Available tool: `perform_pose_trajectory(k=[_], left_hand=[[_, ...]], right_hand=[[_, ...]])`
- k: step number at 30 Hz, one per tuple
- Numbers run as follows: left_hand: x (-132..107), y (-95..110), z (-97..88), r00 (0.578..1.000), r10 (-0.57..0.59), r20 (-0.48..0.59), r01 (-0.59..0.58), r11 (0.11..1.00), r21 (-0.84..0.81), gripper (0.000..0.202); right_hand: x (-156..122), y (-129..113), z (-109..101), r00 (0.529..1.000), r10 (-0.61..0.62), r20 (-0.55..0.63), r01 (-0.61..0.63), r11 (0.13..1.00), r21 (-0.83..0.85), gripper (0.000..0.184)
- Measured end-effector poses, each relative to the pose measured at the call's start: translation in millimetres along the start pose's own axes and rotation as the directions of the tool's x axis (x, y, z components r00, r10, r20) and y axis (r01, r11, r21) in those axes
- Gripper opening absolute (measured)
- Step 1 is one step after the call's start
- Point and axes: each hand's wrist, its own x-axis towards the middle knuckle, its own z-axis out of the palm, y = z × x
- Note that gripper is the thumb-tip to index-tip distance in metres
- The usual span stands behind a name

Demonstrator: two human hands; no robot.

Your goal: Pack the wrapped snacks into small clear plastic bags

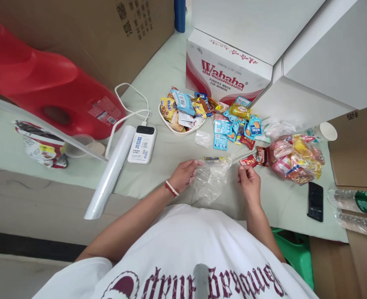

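My left hand (184, 176), with a white and red bracelet at the wrist, pinches the edge of a thin clear plastic bag (213, 182). The bag hangs crumpled over the table's front edge, and a small yellow and dark packet (213, 159) lies at its top. To the right, my right hand (250, 182) is closed, thumb and fingertips together. Just beyond those fingertips lies a small red snack packet (248, 160); I cannot tell whether they grip it. Behind the hands, blue snack packets (222, 133) are spread out beside a white bowl (181, 133) full of wrapped snacks.
At left are a power bank (142, 144) with a white cable, a plastic film roll (111, 174) and a large red jug (55, 79). A Wahaha carton (227, 70) stands behind. At right are a snack bag (295, 160), a paper cup (326, 132) and a phone (315, 201).
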Motion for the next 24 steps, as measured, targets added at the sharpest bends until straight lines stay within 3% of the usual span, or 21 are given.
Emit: perform_pose_trajectory(k=[3, 7, 13, 17, 21, 24], left_hand=[[-1.4, -6.0, 6.5, 0.997, 0.059, -0.05, -0.057, 0.998, 0.032, 0.059], [-5.9, -8.2, 9.1, 0.991, 0.12, -0.065, -0.108, 0.98, 0.169, 0.061], [-13.6, -7.4, -6.5, 0.977, 0.152, -0.15, -0.098, 0.943, 0.318, 0.054], [-17.2, -10.5, -12.4, 0.984, 0.089, -0.155, -0.029, 0.935, 0.352, 0.05], [-19.4, -10.8, -13.3, 0.986, 0.046, -0.163, 0.015, 0.935, 0.355, 0.044], [-21.3, -7.3, -14.3, 0.978, 0.076, -0.192, -0.006, 0.94, 0.342, 0.041]], right_hand=[[-13.5, -5.9, 17.8, 0.987, -0.139, 0.083, 0.155, 0.96, -0.232, 0.038], [-14.8, -1.3, 40.5, 0.956, -0.15, 0.252, 0.239, 0.897, -0.372, 0.033], [-4.7, 8.3, 31.9, 0.951, -0.024, 0.309, 0.039, 0.998, -0.045, 0.028], [-5.2, 1.8, 18.8, 0.922, 0.058, 0.384, -0.116, 0.985, 0.128, 0.034], [-5.6, -4.9, 12.4, 0.914, 0.08, 0.398, -0.18, 0.958, 0.221, 0.037], [-6.0, -6.0, 9.4, 0.913, 0.103, 0.395, -0.221, 0.938, 0.266, 0.042]])
